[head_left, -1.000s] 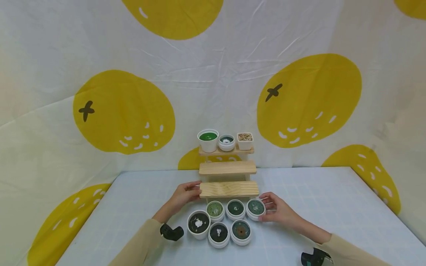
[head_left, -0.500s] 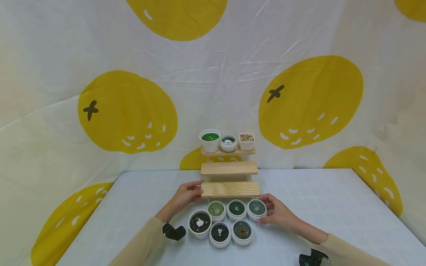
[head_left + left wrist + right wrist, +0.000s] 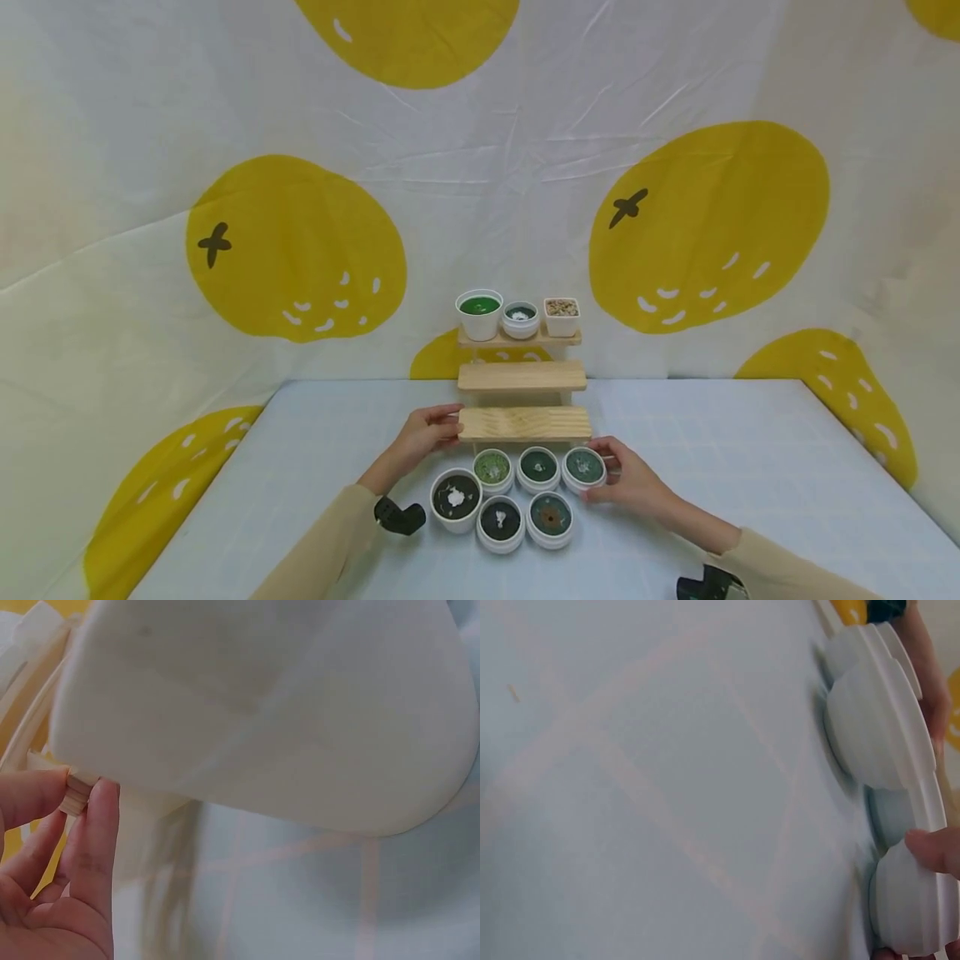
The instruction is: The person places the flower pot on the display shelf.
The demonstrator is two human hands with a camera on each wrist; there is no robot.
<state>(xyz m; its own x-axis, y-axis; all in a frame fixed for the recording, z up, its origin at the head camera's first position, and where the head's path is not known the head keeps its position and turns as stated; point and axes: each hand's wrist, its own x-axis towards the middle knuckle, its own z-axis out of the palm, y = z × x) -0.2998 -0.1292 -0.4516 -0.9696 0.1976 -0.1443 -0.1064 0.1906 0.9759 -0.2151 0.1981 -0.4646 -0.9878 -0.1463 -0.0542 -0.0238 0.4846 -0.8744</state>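
Left hand: thumb and fingers drawn together in a pinch on the left end of the lowest board; the left wrist view shows wood between the tips, so the grip seems meant to steady the stand rather than lift it.
Right hand: parted about as wide as the far right pot, which it holds by the side, thumb near and fingers far, perhaps to keep the filled top level and untouched.
Held pot: upright in front of the lowest board's right end, at the right of the far row; whether its base touches the table is hard to tell.
Rest of the far row: a light green pot at the left and a dark green pot between, set close to the boards, probably for a short reach.
Near row: a larger dark-filled pot at the left, then a smaller dark pot and a brown-centred pot, all upright and bunched together.
Top board: a tall green-filled cup left, a small round pot between, a square pot right, apparently spaced for a tidy row.
Middle board: between the other two, stepped back from the lowest so each level shows.
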